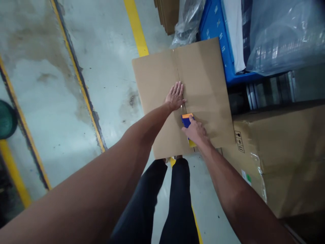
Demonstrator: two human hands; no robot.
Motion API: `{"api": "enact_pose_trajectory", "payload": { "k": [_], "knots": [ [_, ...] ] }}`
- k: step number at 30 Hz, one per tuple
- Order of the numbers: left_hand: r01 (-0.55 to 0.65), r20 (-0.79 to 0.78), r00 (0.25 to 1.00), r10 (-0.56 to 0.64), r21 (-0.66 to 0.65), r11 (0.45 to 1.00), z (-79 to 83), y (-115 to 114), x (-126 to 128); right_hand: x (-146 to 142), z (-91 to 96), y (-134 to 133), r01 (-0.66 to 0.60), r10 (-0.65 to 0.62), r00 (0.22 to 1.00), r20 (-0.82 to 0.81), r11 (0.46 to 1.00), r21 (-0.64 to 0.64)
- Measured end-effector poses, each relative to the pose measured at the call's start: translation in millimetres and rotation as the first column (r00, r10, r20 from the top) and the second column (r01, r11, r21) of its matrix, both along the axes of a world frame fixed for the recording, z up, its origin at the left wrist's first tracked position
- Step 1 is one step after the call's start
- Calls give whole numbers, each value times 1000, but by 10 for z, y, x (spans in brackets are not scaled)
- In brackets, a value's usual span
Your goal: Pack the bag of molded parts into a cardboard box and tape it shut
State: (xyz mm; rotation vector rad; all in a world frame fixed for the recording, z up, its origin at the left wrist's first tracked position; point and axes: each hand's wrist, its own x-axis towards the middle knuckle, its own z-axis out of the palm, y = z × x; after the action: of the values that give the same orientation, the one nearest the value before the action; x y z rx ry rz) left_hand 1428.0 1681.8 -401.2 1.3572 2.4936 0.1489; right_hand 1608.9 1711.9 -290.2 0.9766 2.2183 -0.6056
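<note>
A brown cardboard box [203,78] stands on the floor in front of me, its two top flaps closed along a middle seam. My left hand [175,96] lies flat on the box top, fingers spread, pressing right beside the seam. My right hand [195,130] grips a blue and orange tape dispenser [186,119] held against the seam near the box's front edge. My legs in dark trousers stand just below the box.
A large cardboard carton [284,152] sits at the right. Behind the box are a blue crate [215,30], clear plastic wrap [281,34] and stacked flat cardboard [169,15]. Yellow floor lines [135,27] cross the grey concrete floor at the left.
</note>
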Motion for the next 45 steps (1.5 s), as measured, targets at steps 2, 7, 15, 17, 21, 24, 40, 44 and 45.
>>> {"api": "enact_pose_trajectory", "payload": {
  "k": [2,7,15,17,21,24,40,44,45],
  "knots": [
    [36,21,999,-37,56,998,-45,-67,45,90,-11,-51,-4,4,1000,6,1000,23],
    [43,36,998,-47,118,992,-153,-128,155,65,-42,-44,-6,6,1000,-20,999,43],
    [-37,94,995,25,129,991,-203,19,141,220,-45,-54,-70,73,997,-28,994,89],
    [-66,100,994,54,125,990,-210,28,175,397,-33,-105,-70,71,997,-10,995,75],
    [-117,52,993,110,143,983,-213,-103,579,723,-12,-204,-52,52,999,4,997,61],
    [-80,21,997,77,177,981,-206,-304,1042,913,-15,-252,-64,65,998,-11,995,81],
    [-45,-8,999,46,126,991,-161,-515,1764,2337,-197,-761,-59,58,998,10,989,133],
    [-42,-25,999,45,108,993,-165,-622,1971,2667,-235,-883,-32,31,999,13,991,127],
    [-46,-25,998,49,97,994,-161,-629,2002,2735,-259,-906,-26,25,1000,12,991,131]
  ]
}}
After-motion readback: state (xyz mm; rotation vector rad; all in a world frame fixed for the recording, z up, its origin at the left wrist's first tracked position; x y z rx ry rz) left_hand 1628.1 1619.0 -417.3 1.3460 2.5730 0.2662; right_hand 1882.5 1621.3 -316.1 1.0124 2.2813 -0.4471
